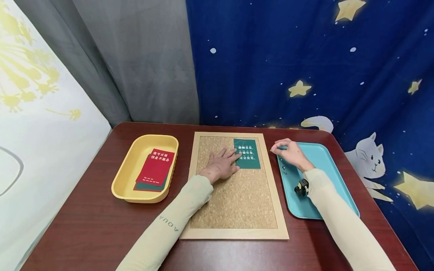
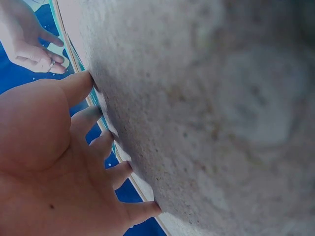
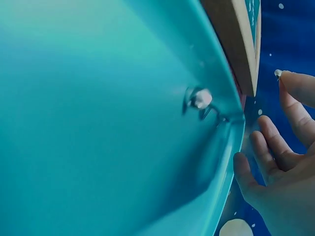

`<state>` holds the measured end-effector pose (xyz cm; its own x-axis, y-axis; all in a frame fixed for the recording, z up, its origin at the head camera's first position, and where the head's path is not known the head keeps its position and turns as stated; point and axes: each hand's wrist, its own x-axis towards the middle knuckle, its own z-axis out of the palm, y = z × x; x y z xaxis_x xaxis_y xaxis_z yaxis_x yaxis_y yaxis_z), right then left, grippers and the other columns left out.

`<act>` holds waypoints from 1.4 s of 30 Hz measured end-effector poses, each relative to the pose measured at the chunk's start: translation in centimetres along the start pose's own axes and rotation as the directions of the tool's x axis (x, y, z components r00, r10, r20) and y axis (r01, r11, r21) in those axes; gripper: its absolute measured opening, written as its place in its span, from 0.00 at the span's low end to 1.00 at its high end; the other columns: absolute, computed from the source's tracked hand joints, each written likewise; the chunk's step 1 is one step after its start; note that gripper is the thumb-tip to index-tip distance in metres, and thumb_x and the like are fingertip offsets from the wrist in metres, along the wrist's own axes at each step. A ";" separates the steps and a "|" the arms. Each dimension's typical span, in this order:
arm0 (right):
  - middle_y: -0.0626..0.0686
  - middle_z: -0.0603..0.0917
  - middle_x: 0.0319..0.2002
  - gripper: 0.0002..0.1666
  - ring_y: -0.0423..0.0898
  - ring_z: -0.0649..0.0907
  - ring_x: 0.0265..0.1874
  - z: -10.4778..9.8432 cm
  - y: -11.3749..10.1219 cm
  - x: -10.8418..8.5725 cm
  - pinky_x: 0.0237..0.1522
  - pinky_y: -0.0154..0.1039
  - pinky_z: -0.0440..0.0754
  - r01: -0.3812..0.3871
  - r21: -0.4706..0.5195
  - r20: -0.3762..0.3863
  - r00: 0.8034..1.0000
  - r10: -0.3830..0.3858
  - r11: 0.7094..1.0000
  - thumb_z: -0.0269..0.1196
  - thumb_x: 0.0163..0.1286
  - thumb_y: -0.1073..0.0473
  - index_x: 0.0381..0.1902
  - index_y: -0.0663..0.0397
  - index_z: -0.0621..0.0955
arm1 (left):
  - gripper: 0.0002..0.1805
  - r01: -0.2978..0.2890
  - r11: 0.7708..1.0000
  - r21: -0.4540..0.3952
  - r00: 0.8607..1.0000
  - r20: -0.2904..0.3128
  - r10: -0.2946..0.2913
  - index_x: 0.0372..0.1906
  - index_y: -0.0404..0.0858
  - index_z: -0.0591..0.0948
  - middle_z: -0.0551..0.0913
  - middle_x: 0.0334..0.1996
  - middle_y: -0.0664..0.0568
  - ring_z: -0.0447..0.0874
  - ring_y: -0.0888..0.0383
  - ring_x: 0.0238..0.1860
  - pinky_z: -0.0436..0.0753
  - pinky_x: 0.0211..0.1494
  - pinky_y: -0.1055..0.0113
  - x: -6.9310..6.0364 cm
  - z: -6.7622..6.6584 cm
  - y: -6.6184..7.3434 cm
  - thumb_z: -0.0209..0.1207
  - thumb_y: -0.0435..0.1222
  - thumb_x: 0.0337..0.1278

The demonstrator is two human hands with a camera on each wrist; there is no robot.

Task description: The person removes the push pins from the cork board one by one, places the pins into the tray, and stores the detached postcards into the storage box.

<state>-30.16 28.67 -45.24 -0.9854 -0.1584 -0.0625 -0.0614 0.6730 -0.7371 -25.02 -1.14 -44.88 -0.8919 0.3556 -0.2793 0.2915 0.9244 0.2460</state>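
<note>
My left hand [image 1: 221,166] lies with its fingers spread on a wood-framed corkboard [image 1: 237,205], with fingertips on the left edge of a green card [image 1: 250,156] printed with white characters. The card sits at the board's upper right. In the left wrist view, the fingertips touch the cork. Above the far left edge of a blue tray [image 1: 327,169], my right hand [image 1: 292,153] pinches a small silvery thumbtack [image 3: 278,73] between thumb and index finger. Several more tacks [image 3: 201,99] lie in the tray along that edge, blurred in the right wrist view.
A yellow basket [image 1: 123,180] holding red and green cards [image 1: 155,167] stands left of the board. All of these are on a dark red-brown table [image 1: 84,226]. A blue star-patterned curtain [image 1: 244,75] and a grey curtain [image 1: 152,64] hang behind it.
</note>
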 end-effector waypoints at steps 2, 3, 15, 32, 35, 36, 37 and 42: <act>0.62 0.76 0.67 0.15 0.61 0.74 0.68 -0.2 0.3 -0.2 0.70 0.62 0.71 -0.005 -0.003 -0.002 1.000 0.005 1.000 0.63 0.77 0.54 0.48 0.62 0.87 | 0.33 0.000 1.000 -0.003 1.000 0.000 0.000 0.83 0.63 0.55 0.47 0.86 0.65 0.39 0.51 0.88 0.44 0.85 0.33 0.0 0.0 0.0 0.45 0.56 0.81; 0.62 0.76 0.66 0.15 0.61 0.74 0.66 -0.3 0.5 -0.3 0.69 0.61 0.72 -0.009 -0.007 0.000 1.000 0.009 1.000 0.63 0.78 0.54 0.48 0.62 0.87 | 0.33 -0.001 1.000 -0.004 1.000 0.000 0.001 0.83 0.63 0.55 0.47 0.86 0.65 0.39 0.51 0.88 0.44 0.85 0.33 0.0 -0.1 0.0 0.45 0.56 0.81; 0.64 0.80 0.61 0.16 0.61 0.76 0.61 -1.3 2.3 -1.4 0.61 0.55 0.74 -0.049 -0.066 0.015 0.999 0.050 0.997 0.58 0.79 0.56 0.54 0.60 0.85 | 0.33 0.002 1.000 -0.003 1.000 0.003 -0.002 0.83 0.63 0.55 0.47 0.86 0.64 0.39 0.51 0.88 0.44 0.85 0.32 -0.1 -0.1 0.1 0.46 0.56 0.81; 0.64 0.79 0.56 0.14 0.54 0.73 0.49 -1.4 2.8 -2.2 0.49 0.47 0.71 -0.054 -0.124 -0.015 0.999 0.052 0.991 0.59 0.79 0.58 0.51 0.62 0.87 | 0.33 -0.002 1.000 -0.001 1.000 0.003 0.002 0.83 0.63 0.55 0.47 0.86 0.64 0.39 0.51 0.88 0.45 0.85 0.32 0.0 -0.1 0.1 0.46 0.56 0.81; 0.64 0.79 0.54 0.13 0.54 0.73 0.49 -1.2 2.8 -2.2 0.50 0.47 0.70 -0.033 -0.158 -0.027 0.999 0.029 0.987 0.60 0.79 0.59 0.48 0.62 0.87 | 0.33 -0.002 1.000 0.002 1.000 0.003 0.002 0.83 0.63 0.55 0.47 0.86 0.64 0.39 0.51 0.88 0.45 0.85 0.32 0.0 -0.1 0.1 0.46 0.56 0.81; 0.64 0.79 0.52 0.13 0.54 0.73 0.48 -1.2 2.8 -2.2 0.49 0.47 0.70 -0.026 -0.167 -0.031 0.999 0.021 0.986 0.60 0.78 0.59 0.47 0.62 0.87 | 0.33 -0.003 1.000 0.004 1.000 0.002 0.003 0.83 0.63 0.55 0.47 0.86 0.64 0.39 0.51 0.88 0.45 0.85 0.32 0.0 0.0 0.1 0.46 0.56 0.81; 0.64 0.79 0.51 0.12 0.53 0.72 0.47 -1.1 2.8 -2.1 0.48 0.47 0.69 -0.019 -0.174 -0.037 0.999 0.013 0.985 0.60 0.78 0.59 0.46 0.62 0.87 | 0.33 -0.003 1.000 0.005 1.000 0.001 0.003 0.83 0.63 0.55 0.48 0.86 0.64 0.40 0.51 0.88 0.45 0.85 0.32 0.0 0.0 0.1 0.46 0.56 0.81; 0.63 0.78 0.47 0.11 0.54 0.71 0.43 -0.8 2.9 -2.1 0.47 0.47 0.70 0.016 -0.209 -0.059 0.998 -0.029 0.978 0.62 0.77 0.59 0.46 0.61 0.87 | 0.33 -0.003 1.000 0.008 1.000 0.002 0.003 0.83 0.63 0.55 0.48 0.86 0.64 0.40 0.51 0.88 0.45 0.85 0.33 0.0 -0.1 0.1 0.46 0.56 0.81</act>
<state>-28.43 31.52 -46.68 -0.9909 -0.1349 -0.0013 -0.1090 0.8064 -0.5812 -25.02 -1.10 -44.77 -0.8903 0.3584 -0.2809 0.2965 0.9245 0.2395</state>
